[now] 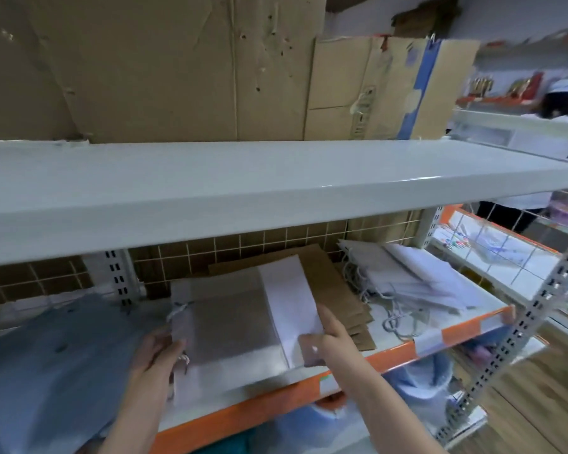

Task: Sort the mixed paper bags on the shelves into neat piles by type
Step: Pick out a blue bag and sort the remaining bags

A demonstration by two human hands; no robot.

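On the lower shelf (466,327) lies a flat stack of white and grey-brown paper bags (230,319). My left hand (159,350) grips the stack's left edge, near its string handles. My right hand (328,335) pinches the near edge of a white bag (289,293) lying on the stack's right side. Behind and to the right sit brown paper bags (335,286). A heap of white bags with cord handles (407,280) lies at the shelf's right end. Blue-grey bags (53,355) cover the left part. The picture is motion-blurred.
A bare white upper shelf (243,185) overhangs the bags, backed by flattened cardboard (177,67). A perforated metal upright (518,335) stands at the right. Blue items (417,378) lie on the level below. A person (564,106) stands far right behind wire shelving.
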